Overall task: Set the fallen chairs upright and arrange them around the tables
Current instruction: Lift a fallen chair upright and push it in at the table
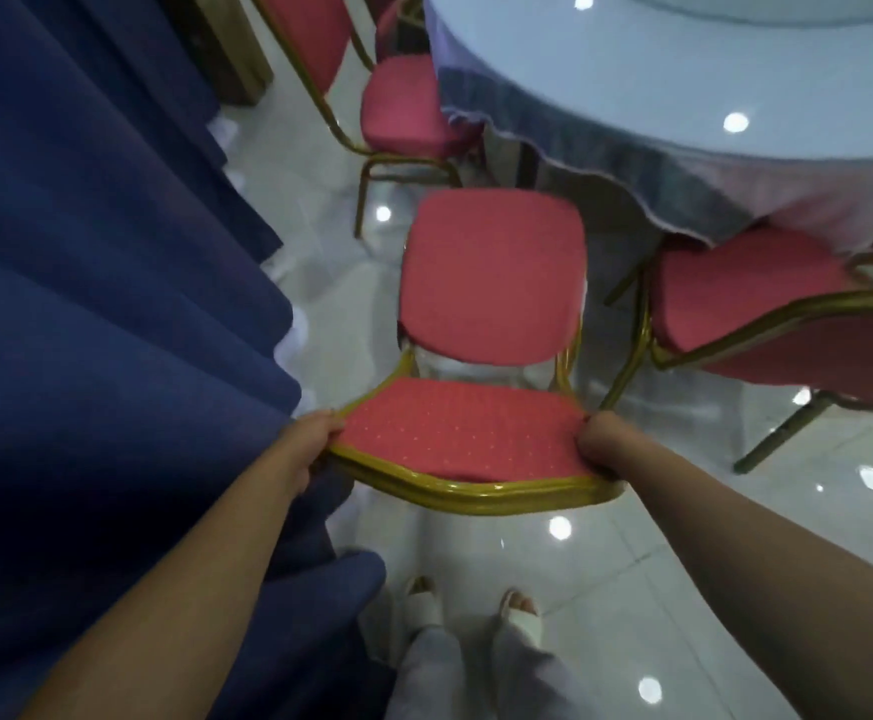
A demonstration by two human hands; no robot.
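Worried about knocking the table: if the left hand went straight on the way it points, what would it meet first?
The left hand grips the chair's backrest; straight on lies that chair's seat, then probably the table's cloth, though depth is unclear.

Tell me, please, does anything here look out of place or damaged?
Nothing looks damaged or spilled, and no chair in view lies on the floor. Only the middle chair, gripped at its backrest by the left hand and right hand, stands out from the table, while the left neighbour and right neighbour sit closer in.
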